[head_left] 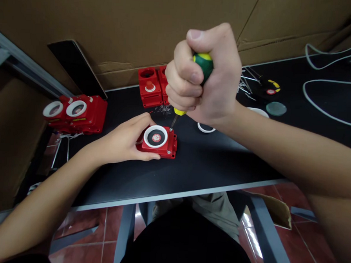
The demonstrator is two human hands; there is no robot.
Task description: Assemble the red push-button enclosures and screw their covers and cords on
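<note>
A small red box [158, 141] with a white ring and black disc on its face lies on the black table [215, 165]. My left hand [125, 138] clasps its left side and holds it down. My right hand [203, 72] is a fist wrapped round a screwdriver [203, 63] with a green and yellow handle. The screwdriver stands nearly upright and its tip [171, 128] rests at the box's upper right corner.
Two assembled red units [76, 112] sit at the table's left. Open red housings [152, 86] stand at the back by the cardboard wall. A loose white ring [205, 128], a glass disc [276, 108], small metal parts [248, 81] and white cable [327, 96] lie to the right.
</note>
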